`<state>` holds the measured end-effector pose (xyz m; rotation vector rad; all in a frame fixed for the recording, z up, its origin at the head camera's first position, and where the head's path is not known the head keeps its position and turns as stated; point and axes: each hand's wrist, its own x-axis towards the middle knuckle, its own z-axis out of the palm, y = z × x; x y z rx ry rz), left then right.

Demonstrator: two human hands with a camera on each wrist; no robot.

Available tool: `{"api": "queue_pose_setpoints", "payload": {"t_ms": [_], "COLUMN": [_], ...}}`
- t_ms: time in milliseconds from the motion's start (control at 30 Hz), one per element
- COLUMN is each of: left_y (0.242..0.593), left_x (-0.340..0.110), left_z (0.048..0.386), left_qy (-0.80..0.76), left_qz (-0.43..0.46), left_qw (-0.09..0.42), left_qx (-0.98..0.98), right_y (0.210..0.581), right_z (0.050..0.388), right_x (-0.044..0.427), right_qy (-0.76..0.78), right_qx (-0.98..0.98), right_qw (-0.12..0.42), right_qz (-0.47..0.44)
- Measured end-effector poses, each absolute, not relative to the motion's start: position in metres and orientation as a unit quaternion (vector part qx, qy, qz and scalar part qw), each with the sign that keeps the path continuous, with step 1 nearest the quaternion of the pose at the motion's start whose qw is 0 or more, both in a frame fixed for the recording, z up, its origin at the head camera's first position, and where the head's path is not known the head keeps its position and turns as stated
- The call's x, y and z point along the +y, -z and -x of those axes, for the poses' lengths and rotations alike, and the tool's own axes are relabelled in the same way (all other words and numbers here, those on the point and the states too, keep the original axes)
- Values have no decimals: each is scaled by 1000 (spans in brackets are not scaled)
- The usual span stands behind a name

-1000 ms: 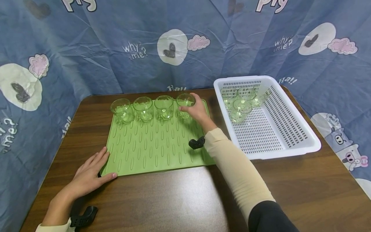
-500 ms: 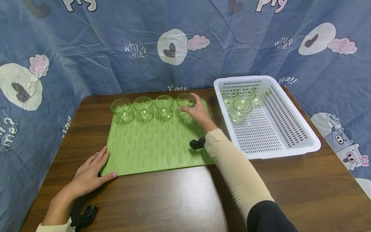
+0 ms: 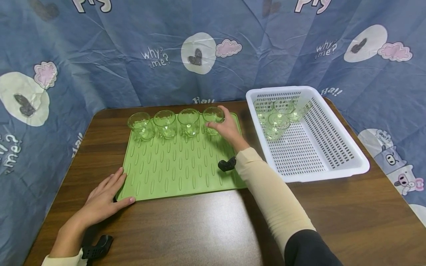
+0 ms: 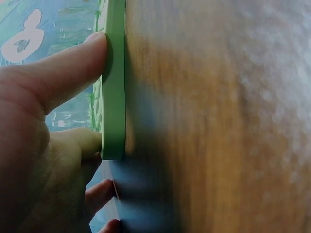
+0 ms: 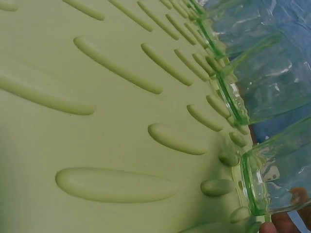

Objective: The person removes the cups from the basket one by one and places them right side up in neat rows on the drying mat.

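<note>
My right hand grips a clear green-tinted glass at the right end of a row, thumb on its near side and fingers on its far side. The glass stands upright on a ribbed green drying mat. To its left, several similar glasses stand upright along the mat's far edge. In the right wrist view the gripped glass meets the mat, with only fingertips showing below. My left hand rests with spread, fairly straight fingers on the mat's near left corner; its thumb touches the mat's edge.
A white perforated plastic basket stands right of the mat, with several similar glasses grouped in its far left part. The brown wooden table ends at a blue printed cloth behind.
The view has shifted very slightly. Both hands and the glasses stay where they were, with my right hand still on the same glass.
</note>
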<state>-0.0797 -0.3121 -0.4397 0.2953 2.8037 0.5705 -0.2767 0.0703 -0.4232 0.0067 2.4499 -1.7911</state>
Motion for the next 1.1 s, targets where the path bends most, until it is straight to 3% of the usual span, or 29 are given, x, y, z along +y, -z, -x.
{"api": "queue_pose_setpoints", "payload": {"t_ms": [733,1100], "left_y": [440,441], "left_x": [-313,-312], "left_z": [81,80], "left_qy": [-190,-191], "left_qz": [-105,-108], "left_qw": [131,133], "left_qx": [967,967], "right_y": [419,371], "right_z": [274,250], "right_x": [66,45], "right_qy": [528,472], "right_qx": [849,872], "right_qw": [15,-132], "right_qz": [-7,-9]}}
